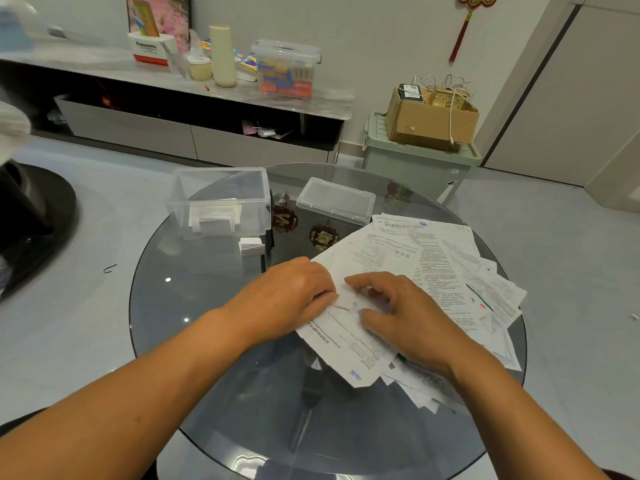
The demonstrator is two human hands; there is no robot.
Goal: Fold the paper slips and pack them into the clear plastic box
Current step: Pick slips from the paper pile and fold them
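Observation:
A heap of printed paper slips (436,268) covers the right half of the round glass table (194,306). Both hands lie on the top slip (346,348) at the heap's near left edge. My left hand (287,299) curls its fingers over the slip's left edge. My right hand (401,317) presses on the slip with bent fingers, thumb towards the left hand. The clear plastic box (218,199) stands open at the table's far left with a few folded slips inside. One folded slip (251,245) lies just in front of it.
The box's clear lid (336,199) lies at the table's far middle. Beyond the table are a low cabinet (194,133) with bottles and a lidded container, and a green bin (419,161) carrying a cardboard box. A black round base (34,216) stands on the floor at left.

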